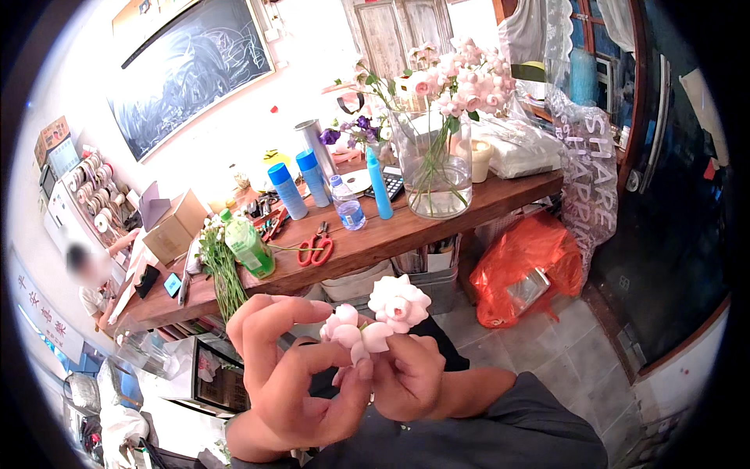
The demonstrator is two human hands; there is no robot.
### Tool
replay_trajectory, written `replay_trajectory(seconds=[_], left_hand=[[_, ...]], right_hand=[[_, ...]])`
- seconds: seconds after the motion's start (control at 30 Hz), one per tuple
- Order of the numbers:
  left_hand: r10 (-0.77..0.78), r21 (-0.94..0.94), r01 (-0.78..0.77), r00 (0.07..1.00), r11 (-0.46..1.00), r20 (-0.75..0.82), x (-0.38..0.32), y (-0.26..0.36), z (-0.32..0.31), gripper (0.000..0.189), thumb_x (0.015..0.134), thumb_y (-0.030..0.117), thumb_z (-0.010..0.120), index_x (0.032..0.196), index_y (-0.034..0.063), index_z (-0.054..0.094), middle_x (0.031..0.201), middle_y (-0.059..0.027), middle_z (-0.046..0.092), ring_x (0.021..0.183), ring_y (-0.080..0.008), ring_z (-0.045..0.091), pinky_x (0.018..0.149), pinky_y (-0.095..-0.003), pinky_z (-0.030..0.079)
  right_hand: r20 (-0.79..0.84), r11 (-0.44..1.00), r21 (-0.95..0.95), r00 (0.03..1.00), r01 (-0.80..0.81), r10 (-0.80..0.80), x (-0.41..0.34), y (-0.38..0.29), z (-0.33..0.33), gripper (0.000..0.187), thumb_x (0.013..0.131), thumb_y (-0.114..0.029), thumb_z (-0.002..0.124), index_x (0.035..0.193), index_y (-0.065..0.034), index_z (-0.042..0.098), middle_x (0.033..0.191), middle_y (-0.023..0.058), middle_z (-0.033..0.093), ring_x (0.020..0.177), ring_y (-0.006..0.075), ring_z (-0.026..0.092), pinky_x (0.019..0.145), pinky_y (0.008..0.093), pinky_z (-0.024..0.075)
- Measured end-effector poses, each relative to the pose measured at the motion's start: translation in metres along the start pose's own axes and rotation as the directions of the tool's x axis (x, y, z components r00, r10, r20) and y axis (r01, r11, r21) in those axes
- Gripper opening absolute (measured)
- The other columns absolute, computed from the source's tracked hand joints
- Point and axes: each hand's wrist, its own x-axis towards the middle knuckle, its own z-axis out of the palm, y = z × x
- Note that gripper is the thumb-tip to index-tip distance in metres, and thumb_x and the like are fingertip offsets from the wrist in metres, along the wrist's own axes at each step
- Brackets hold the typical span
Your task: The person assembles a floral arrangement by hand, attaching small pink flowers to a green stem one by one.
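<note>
A sprig of pale pink spray roses is between my two hands, in front of my body. Its fuller bloom [399, 303] faces up at the right, with ruffled petals around a tight centre. Lower and to the left, a second bloom [357, 334] has loose, spread petals. My right hand [410, 375] grips the sprig just below the blooms, fingers curled over the hidden stem. At the lower bloom, the thumb and a finger of my left hand [293, 369] pinch the base of its petals. The other left fingers arch above it.
Across the wooden table [357, 246] stand a glass vase [439, 187] of pink roses, blue spray cans [287, 190], a green bottle [249, 246] and red-handled scissors [316, 249]. Cut stems [225, 281] overhang its edge. An orange plastic bag [527, 269] rests on the floor. A person [94, 281] is far left.
</note>
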Motion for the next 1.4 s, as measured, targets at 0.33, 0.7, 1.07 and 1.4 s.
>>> replay_trajectory(seconds=[0.33, 0.7, 1.07, 1.4], left_hand=[[-0.007, -0.016, 0.007, 1.0, 1.0, -0.013, 0.002, -0.002, -0.001, 0.023, 0.063, 0.007, 0.079, 0.084, 0.0081, 0.069, 0.107, -0.0154, 0.061, 0.096, -0.0319, 0.053, 0.086, -0.0402, 0.041], [-0.001, -0.008, 0.001, 1.0, 1.0, 0.027, -0.007, 0.0, -0.005, 0.034, 0.058, 0.013, 0.074, 0.091, 0.008, 0.072, 0.108, -0.0145, 0.06, 0.095, -0.0312, 0.05, 0.084, -0.039, 0.042], [0.062, 0.143, -0.072, 0.995, 0.987, 0.077, -0.03, 0.009, -0.007, 0.042, 0.061, 0.021, 0.073, 0.103, 0.0135, 0.077, 0.112, -0.0122, 0.057, 0.101, -0.032, 0.046, 0.086, -0.0412, 0.041], [0.079, 0.118, -0.081, 0.997, 0.99, 0.025, -0.036, 0.002, -0.007, 0.043, 0.062, 0.019, 0.074, 0.105, 0.0171, 0.079, 0.111, -0.0092, 0.058, 0.097, -0.0284, 0.044, 0.082, -0.0359, 0.042]], right_hand=[[0.006, 0.994, 0.104, 0.999, -0.035, 0.035, 0.008, 0.002, -0.003, 0.032, 0.104, -0.01, 0.055, 0.126, 0.0114, 0.058, 0.085, 0.0149, 0.075, 0.068, 0.0136, 0.073, 0.058, 0.0265, 0.0575], [-0.012, 0.996, 0.09, 1.0, -0.011, 0.012, 0.006, 0.003, -0.003, 0.031, 0.101, -0.009, 0.06, 0.124, 0.0123, 0.058, 0.085, 0.0145, 0.076, 0.071, 0.014, 0.074, 0.061, 0.0275, 0.0614], [-0.07, 0.989, 0.146, 0.997, -0.018, 0.028, 0.012, -0.001, -0.005, 0.028, 0.102, -0.007, 0.058, 0.122, 0.0117, 0.06, 0.084, 0.0127, 0.076, 0.066, 0.0108, 0.071, 0.058, 0.0255, 0.0588], [-0.044, 0.999, 0.036, 0.999, 0.007, -0.006, 0.013, -0.003, -0.008, 0.029, 0.101, -0.009, 0.061, 0.121, 0.0124, 0.062, 0.084, 0.0121, 0.075, 0.065, 0.0101, 0.07, 0.057, 0.0252, 0.0579]])
